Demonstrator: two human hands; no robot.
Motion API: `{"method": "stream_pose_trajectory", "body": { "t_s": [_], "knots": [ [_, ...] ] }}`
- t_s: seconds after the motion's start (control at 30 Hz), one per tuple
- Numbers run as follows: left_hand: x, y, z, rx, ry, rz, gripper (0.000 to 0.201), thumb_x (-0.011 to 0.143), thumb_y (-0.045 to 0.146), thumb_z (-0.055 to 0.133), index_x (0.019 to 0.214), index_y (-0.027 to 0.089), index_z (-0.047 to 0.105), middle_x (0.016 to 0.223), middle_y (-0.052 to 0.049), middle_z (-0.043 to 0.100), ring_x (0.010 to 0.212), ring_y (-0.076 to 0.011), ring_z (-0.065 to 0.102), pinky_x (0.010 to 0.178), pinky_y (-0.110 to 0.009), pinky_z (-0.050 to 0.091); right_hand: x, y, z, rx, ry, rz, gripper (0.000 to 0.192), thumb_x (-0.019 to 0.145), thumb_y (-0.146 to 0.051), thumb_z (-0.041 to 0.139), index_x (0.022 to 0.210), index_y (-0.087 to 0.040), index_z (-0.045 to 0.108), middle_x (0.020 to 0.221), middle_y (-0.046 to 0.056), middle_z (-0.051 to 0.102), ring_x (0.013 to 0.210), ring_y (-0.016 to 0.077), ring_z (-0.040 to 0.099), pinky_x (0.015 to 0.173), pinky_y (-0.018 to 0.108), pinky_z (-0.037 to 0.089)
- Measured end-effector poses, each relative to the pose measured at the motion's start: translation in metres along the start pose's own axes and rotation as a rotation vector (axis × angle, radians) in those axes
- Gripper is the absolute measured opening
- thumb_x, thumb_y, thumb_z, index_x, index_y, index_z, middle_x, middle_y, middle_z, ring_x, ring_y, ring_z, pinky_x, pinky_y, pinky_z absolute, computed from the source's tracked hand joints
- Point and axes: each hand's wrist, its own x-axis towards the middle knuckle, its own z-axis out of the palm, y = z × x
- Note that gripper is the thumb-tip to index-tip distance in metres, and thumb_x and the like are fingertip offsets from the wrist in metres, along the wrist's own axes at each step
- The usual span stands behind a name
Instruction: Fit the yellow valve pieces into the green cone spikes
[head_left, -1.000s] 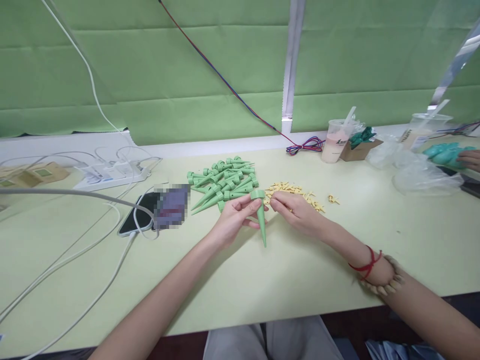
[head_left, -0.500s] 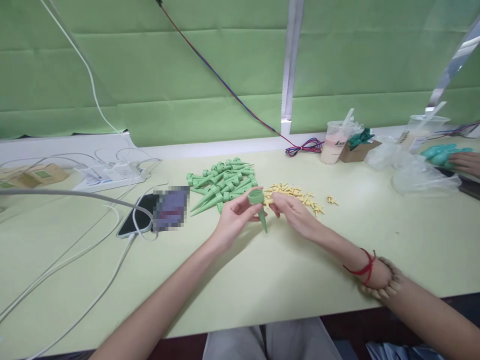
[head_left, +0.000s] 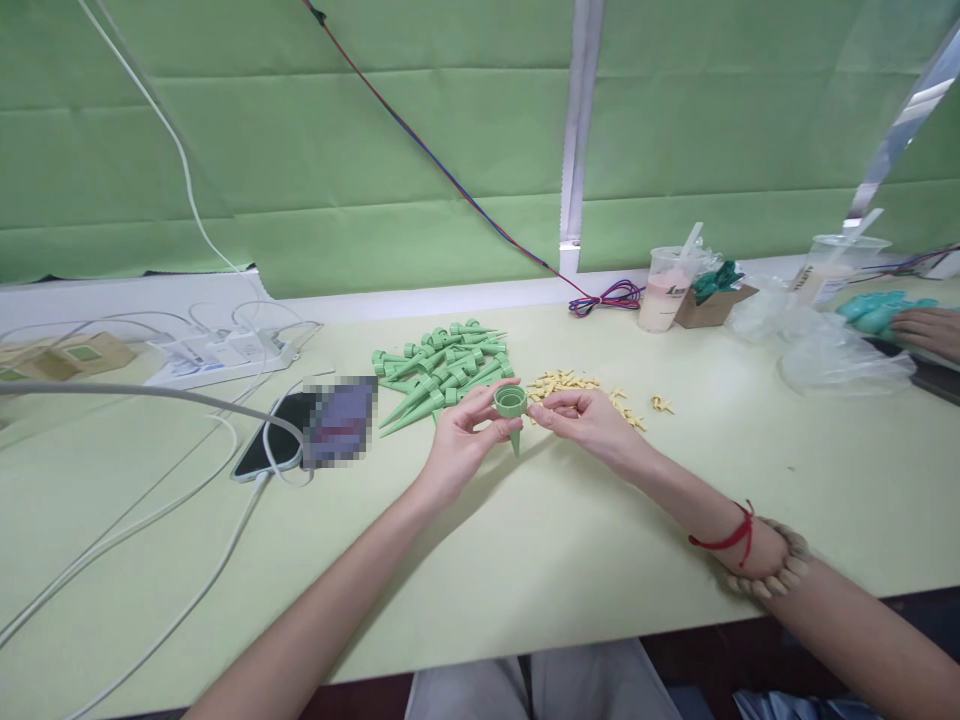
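My left hand is closed around a green plastic watering spike, gripping it below its round, threaded cup. The cup's open mouth faces up towards me, and the tapered tip points down above the table. My right hand is pinched against the side of the spike, just under the rim. Its fingers hide most of the small yellow valve that showed there a moment ago. Behind my left hand lies a pile of green watering spikes. Beyond my right hand spreads a heap of small yellow valves.
A phone with a cable and a power strip are at left. One tangled yellow piece lies apart. Drink cups, a small cardboard box and a plastic bag stand back right, near another person's hand.
The spike has turned upright, its cup mouth now showing more. My right fingers have come closer to its side, covering the yellow valve that was visible between them and the spike.
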Motion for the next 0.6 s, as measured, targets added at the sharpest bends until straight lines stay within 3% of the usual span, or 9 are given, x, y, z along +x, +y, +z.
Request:
{"method": "stream_pose_trajectory", "body": {
  "t_s": [0.1, 0.17, 0.23, 0.33, 0.4, 0.6],
  "knots": [
    [-0.001, 0.002, 0.000, 0.003, -0.008, 0.003, 0.043, 0.066, 0.030, 0.069, 0.108, 0.025, 0.062, 0.102, -0.003, 0.059, 0.078, -0.0129, 0.058, 0.066, -0.023, 0.052, 0.000, -0.003, -0.005, 0.023, -0.086, 0.040, 0.037, 0.063, -0.050, 0.066, 0.073, -0.014, 0.066, 0.052, -0.004, 0.038, 0.052, 0.0072, 0.031, 0.049, 0.022, 0.027],
    [-0.002, 0.004, 0.000, 0.008, -0.013, -0.011, 0.045, 0.065, 0.029, 0.069, 0.109, 0.025, 0.062, 0.095, -0.002, 0.061, 0.076, -0.0128, 0.058, 0.065, -0.023, 0.052, 0.000, -0.004, -0.008, 0.032, -0.129, 0.055, 0.039, 0.062, -0.050, 0.066, 0.076, -0.014, 0.066, 0.056, -0.003, 0.042, 0.054, 0.0077, 0.034, 0.050, 0.022, 0.028],
    [-0.003, 0.004, 0.001, 0.016, -0.013, -0.039, 0.048, 0.064, 0.030, 0.070, 0.111, 0.025, 0.062, 0.085, -0.001, 0.062, 0.072, -0.0124, 0.057, 0.063, -0.023, 0.052, 0.000, -0.004, -0.009, 0.029, -0.134, 0.072, 0.040, 0.061, -0.050, 0.067, 0.078, -0.013, 0.066, 0.053, -0.005, 0.036, 0.052, 0.0073, 0.032, 0.049, 0.022, 0.027],
    [-0.003, 0.004, 0.002, 0.001, -0.012, -0.100, 0.053, 0.064, 0.032, 0.070, 0.115, 0.025, 0.059, 0.076, 0.000, 0.062, 0.065, -0.0109, 0.057, 0.061, -0.022, 0.053, 0.000, -0.001, -0.006, -0.021, -0.077, 0.076, 0.040, 0.060, -0.049, 0.068, 0.079, -0.014, 0.067, 0.051, -0.008, 0.020, 0.049, 0.0062, 0.025, 0.047, 0.022, 0.023],
    [-0.003, 0.002, 0.002, -0.043, -0.020, -0.152, 0.056, 0.064, 0.033, 0.070, 0.118, 0.024, 0.056, 0.076, 0.000, 0.063, 0.066, -0.0112, 0.057, 0.060, -0.022, 0.053, -0.001, 0.001, -0.003, -0.075, -0.012, 0.049, 0.040, 0.060, -0.048, 0.069, 0.080, -0.014, 0.067, 0.051, -0.008, 0.018, 0.047, 0.0058, 0.021, 0.045, 0.022, 0.021],
    [-0.003, -0.002, 0.003, -0.160, -0.023, -0.220, 0.051, 0.062, 0.033, 0.072, 0.110, 0.023, 0.061, 0.087, -0.002, 0.063, 0.069, -0.0105, 0.057, 0.054, -0.019, 0.053, -0.005, 0.006, 0.007, -0.164, 0.144, -0.142, 0.034, 0.064, -0.046, 0.066, 0.076, -0.014, 0.068, 0.048, -0.005, 0.037, 0.044, 0.0068, 0.027, 0.043, 0.023, 0.024]
  ]
}}
